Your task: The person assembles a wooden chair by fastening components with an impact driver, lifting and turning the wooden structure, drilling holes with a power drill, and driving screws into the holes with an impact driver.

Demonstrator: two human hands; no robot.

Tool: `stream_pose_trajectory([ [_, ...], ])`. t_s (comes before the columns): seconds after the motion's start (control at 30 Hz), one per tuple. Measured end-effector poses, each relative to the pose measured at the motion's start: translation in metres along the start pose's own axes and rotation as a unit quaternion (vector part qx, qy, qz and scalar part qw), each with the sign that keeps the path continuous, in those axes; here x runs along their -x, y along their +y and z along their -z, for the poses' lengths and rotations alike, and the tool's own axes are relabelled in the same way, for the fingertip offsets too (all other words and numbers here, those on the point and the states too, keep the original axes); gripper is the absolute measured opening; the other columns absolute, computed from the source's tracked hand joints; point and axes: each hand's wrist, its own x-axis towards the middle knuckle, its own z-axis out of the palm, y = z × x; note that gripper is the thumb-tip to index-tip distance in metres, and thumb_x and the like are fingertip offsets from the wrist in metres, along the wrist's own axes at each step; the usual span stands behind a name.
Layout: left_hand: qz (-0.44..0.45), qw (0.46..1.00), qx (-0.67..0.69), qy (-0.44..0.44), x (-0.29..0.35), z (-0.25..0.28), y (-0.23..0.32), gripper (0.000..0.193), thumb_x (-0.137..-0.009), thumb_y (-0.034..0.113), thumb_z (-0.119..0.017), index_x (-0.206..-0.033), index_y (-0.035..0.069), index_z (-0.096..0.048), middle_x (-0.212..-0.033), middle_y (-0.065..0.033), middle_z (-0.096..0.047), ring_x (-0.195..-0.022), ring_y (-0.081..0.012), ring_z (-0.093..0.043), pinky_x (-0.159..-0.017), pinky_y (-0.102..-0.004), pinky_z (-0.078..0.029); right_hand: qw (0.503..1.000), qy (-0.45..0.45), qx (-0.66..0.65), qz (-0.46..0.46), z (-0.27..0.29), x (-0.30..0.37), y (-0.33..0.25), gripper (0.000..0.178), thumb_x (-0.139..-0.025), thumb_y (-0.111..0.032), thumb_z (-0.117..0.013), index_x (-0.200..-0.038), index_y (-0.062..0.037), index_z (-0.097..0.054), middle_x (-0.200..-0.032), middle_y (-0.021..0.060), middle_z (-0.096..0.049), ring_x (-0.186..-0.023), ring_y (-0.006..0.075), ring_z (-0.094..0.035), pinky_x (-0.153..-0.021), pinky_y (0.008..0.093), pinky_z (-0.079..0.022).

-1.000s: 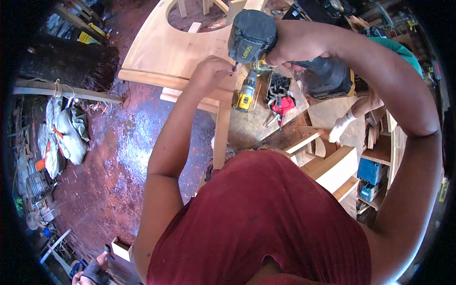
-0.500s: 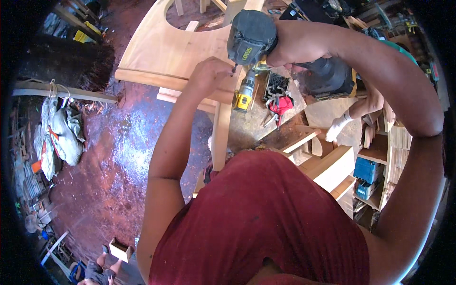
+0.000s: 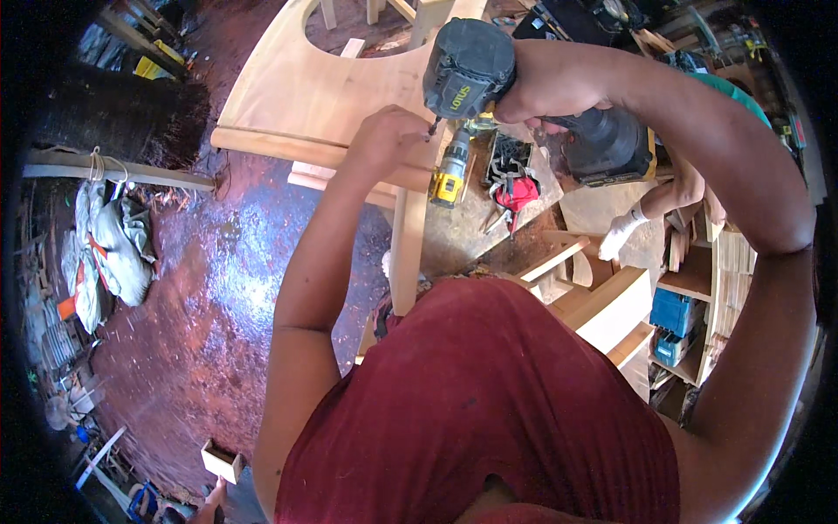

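Note:
My right hand (image 3: 550, 83) is wrapped around the handle of a black cordless driver (image 3: 470, 68). Its dark bit points down beside the fingertips of my left hand (image 3: 388, 140). That left hand is closed in a pinch over the corner of a pale wooden piece (image 3: 349, 96) with a rounded cut-out and a thick front rail. Whatever lies between the fingertips is too small to make out. Just below the driver, a yellow and grey drill (image 3: 451, 170) rests by the wooden piece.
A red and black item (image 3: 517, 192) lies on a board beyond the yellow drill. A wooden leg (image 3: 406, 249) stands under the rail. Cut wood and a shelf with blue cases (image 3: 672, 313) are at the right. Another person's foot (image 3: 621, 234) is close by; white sacks (image 3: 118, 240) hang at left.
The driver and my right hand have shifted slightly to the right. My left hand stays nearly in place. At lower left, another person has moved, with a hand now beside a small wooden box.

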Motion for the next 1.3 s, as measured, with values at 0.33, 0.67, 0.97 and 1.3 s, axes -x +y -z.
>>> stream_pose_trajectory([
  [0.33, -0.042, 0.998, -0.038, -0.010, -0.001, 0.002, 0.003, 0.014, -0.070, 0.002, -0.067, -0.082, 0.008, -0.067, -0.091, -0.0073, -0.067, -0.090, -0.0282, -0.061, -0.081, -0.0380, -0.049, 0.998, -0.034, 0.060, -0.006, 0.005, 0.009, -0.022, 0.018, -0.075, -0.009, -0.062, -0.091, 0.0009, -0.061, -0.065, 0.0071, -0.058, -0.051, 0.0152, -0.057, -0.047, 0.0301, -0.047],
  [0.67, -0.076, 0.994, -0.062, -0.040, -0.005, 0.002, 0.005, 0.008, -0.075, 0.004, -0.062, -0.079, 0.006, -0.068, -0.092, -0.0061, -0.067, -0.091, -0.0279, -0.059, -0.082, -0.0368, -0.048, 0.998, -0.027, 0.044, -0.032, -0.002, 0.001, 0.001, 0.028, -0.074, -0.008, -0.062, -0.102, -0.0022, -0.060, -0.067, 0.0070, -0.059, -0.051, 0.0146, -0.054, -0.048, 0.0308, -0.046],
  [0.97, 0.112, 0.917, 0.366, 0.113, -0.022, 0.021, 0.046, 0.030, -0.082, 0.012, -0.061, -0.110, 0.000, -0.063, -0.116, -0.0191, -0.060, -0.115, -0.0193, -0.054, -0.097, -0.0336, -0.042, 1.000, 0.000, -0.002, 0.000, -0.005, 0.002, 0.007, 0.016, -0.077, -0.014, -0.063, -0.082, 0.0006, -0.062, -0.059, 0.0066, -0.056, -0.045, 0.0150, -0.055, -0.041, 0.0294, -0.044],
  [1.3, -0.139, 0.963, 0.192, 0.128, -0.084, 0.040, 0.101, 0.062, -0.077, 0.053, -0.068, -0.103, -0.003, -0.058, -0.096, -0.0116, -0.060, -0.090, -0.0206, -0.058, -0.083, -0.0330, -0.044, 1.000, 0.000, -0.002, -0.028, -0.002, 0.007, -0.006, 0.022, -0.075, -0.016, -0.063, -0.088, 0.0017, -0.060, -0.064, 0.0085, -0.060, -0.055, 0.0176, -0.058, -0.051, 0.0309, -0.048],
])
